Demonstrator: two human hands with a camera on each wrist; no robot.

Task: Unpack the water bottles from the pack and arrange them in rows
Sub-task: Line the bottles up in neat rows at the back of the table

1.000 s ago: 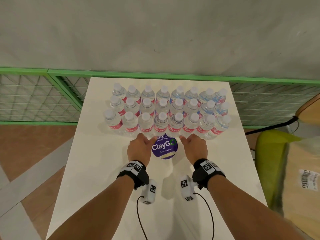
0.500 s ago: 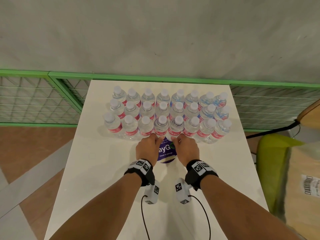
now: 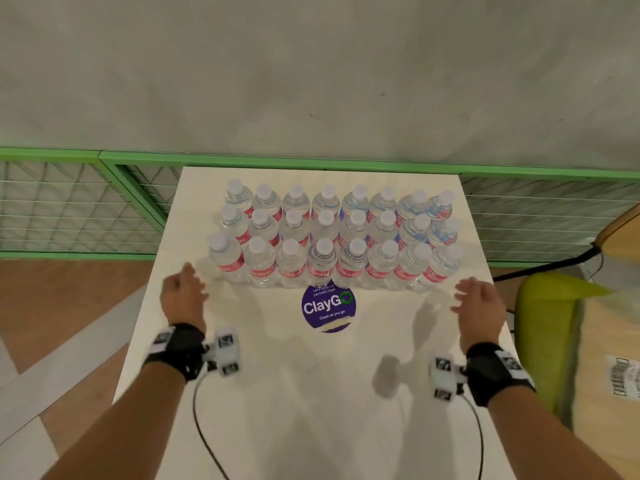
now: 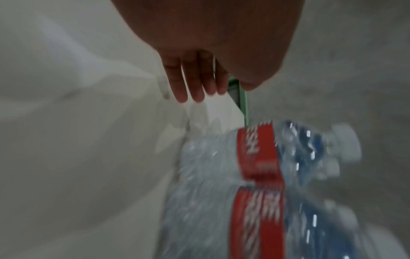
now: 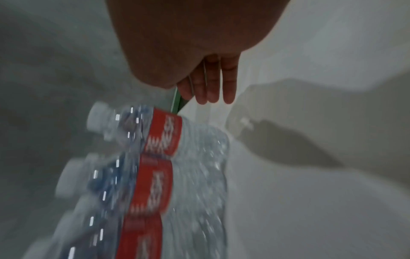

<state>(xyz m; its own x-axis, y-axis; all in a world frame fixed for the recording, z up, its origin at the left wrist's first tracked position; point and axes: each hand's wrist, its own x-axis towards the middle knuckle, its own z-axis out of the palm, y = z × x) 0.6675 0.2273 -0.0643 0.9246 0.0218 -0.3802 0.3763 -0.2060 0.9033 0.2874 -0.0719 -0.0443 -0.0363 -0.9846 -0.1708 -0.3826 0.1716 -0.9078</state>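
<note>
Several clear water bottles [image 3: 322,261] with white caps and red labels stand upright in three rows on the far half of the white table [image 3: 277,393]. My left hand [image 3: 185,292] hovers just off the left end of the front row, fingers straight and holding nothing. My right hand [image 3: 476,301] hovers off the right end of that row, fingers spread and empty. The left wrist view shows straight fingers [image 4: 195,80] beside blurred bottles [image 4: 261,184]. In the right wrist view, straight fingers [image 5: 213,82] sit apart from the bottles [image 5: 166,166].
A round purple ClayGo sticker [image 3: 329,308] lies on the table in front of the rows. Green-framed wire mesh panels [image 3: 69,206] run behind and beside the table. A lime-green chair [image 3: 547,323] and a cardboard box [image 3: 616,375] stand to the right.
Both hands were together at the middle of the front row, touching the bottles. They have swept apart, left hand to the row's left end, right hand to its right end.
</note>
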